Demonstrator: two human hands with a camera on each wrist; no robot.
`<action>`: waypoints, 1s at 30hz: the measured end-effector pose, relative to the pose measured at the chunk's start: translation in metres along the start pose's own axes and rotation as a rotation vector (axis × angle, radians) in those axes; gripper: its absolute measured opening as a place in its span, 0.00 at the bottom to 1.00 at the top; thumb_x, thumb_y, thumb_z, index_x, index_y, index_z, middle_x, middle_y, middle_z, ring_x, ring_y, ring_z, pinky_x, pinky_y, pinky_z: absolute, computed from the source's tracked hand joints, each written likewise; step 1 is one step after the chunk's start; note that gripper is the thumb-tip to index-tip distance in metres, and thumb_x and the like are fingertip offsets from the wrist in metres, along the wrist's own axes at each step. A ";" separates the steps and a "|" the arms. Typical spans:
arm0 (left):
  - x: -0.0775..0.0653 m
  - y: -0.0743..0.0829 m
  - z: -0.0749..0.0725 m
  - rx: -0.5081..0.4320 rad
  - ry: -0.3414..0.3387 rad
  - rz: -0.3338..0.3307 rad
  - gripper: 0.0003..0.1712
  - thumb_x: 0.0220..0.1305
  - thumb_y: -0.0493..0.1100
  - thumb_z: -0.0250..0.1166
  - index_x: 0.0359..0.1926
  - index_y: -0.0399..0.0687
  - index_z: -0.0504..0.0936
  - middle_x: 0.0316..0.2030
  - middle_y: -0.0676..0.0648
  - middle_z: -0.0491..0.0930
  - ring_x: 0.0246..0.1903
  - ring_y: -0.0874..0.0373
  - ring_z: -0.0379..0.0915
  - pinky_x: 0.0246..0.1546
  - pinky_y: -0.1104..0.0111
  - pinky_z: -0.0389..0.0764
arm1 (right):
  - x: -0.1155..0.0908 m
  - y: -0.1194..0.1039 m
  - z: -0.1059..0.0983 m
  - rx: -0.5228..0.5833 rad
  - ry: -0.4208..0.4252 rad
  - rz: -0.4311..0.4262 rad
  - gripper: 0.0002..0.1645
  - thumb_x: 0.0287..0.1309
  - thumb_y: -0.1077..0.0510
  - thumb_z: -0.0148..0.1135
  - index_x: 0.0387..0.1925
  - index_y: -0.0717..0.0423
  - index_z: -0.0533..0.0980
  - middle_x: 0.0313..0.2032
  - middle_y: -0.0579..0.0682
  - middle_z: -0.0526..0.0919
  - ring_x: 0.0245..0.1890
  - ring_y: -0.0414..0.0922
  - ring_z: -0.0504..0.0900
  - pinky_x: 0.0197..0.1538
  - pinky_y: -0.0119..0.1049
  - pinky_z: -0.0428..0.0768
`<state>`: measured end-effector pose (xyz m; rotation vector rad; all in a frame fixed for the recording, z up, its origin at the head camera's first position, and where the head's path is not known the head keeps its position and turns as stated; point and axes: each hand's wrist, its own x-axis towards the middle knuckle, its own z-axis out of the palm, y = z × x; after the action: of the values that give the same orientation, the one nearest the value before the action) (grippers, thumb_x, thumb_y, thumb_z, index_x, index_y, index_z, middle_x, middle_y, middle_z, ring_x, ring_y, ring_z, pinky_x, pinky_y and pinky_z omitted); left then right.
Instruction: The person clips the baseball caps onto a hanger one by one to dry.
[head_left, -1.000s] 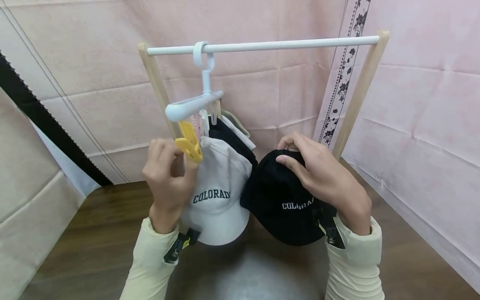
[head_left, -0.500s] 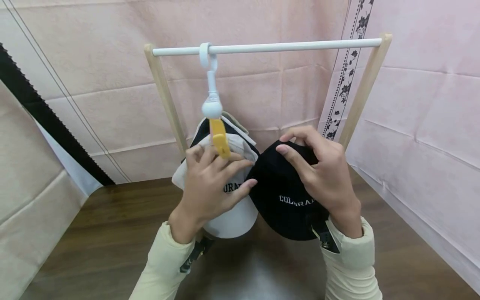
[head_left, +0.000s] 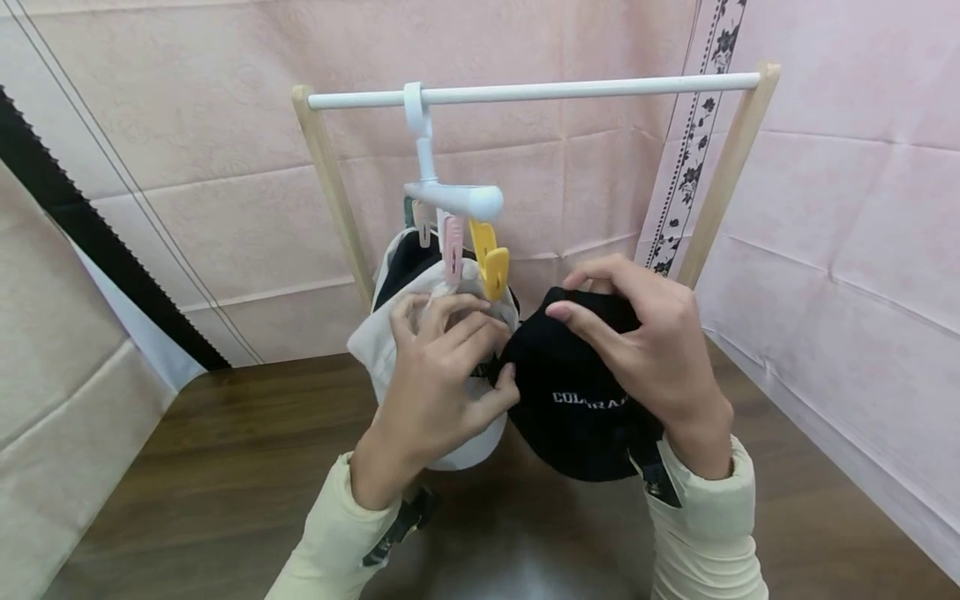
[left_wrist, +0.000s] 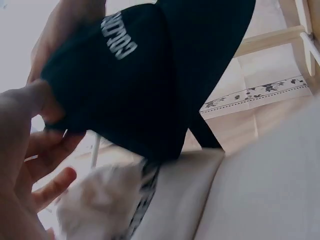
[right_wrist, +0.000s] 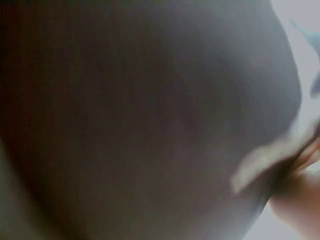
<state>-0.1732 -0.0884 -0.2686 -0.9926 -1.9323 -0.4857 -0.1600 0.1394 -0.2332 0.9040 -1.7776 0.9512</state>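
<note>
In the head view my right hand [head_left: 648,354] holds a black cap [head_left: 570,383] with white lettering by its crown. My left hand [head_left: 442,379] is in front of a white cap [head_left: 468,450], its thumb and fingertips pinching the left edge of the black cap. That edge also shows between thumb and fingers in the left wrist view, on the black cap [left_wrist: 115,90]. Above the left hand hang a yellow clip [head_left: 491,262] and a pink clip [head_left: 452,250] from a light blue hanger [head_left: 453,196]. The right wrist view is mostly dark and blurred.
The hanger hooks over the white rail [head_left: 555,90] of a rack with wooden posts [head_left: 727,167]. More caps, including a dark one [head_left: 405,262], hang behind the white cap. Pale cloth [head_left: 510,167] surrounds the brown wooden tabletop [head_left: 225,467].
The hanger has turned, carrying the yellow clip from left to right. My left hand has left the yellow clip and moved right to the black cap's edge. My right hand still holds the cap.
</note>
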 end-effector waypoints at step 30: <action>0.003 0.017 -0.028 -0.777 -0.393 -0.491 0.08 0.81 0.49 0.58 0.51 0.52 0.75 0.33 0.53 0.75 0.35 0.58 0.76 0.40 0.66 0.76 | 0.003 0.005 0.003 0.553 -0.477 0.397 0.16 0.64 0.64 0.73 0.29 0.57 0.72 0.27 0.49 0.71 0.26 0.42 0.76 0.26 0.33 0.79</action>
<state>-0.1452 -0.0955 -0.2520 -1.1271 -2.4050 -1.4982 -0.1669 0.1385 -0.2324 1.2186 -2.1895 1.6434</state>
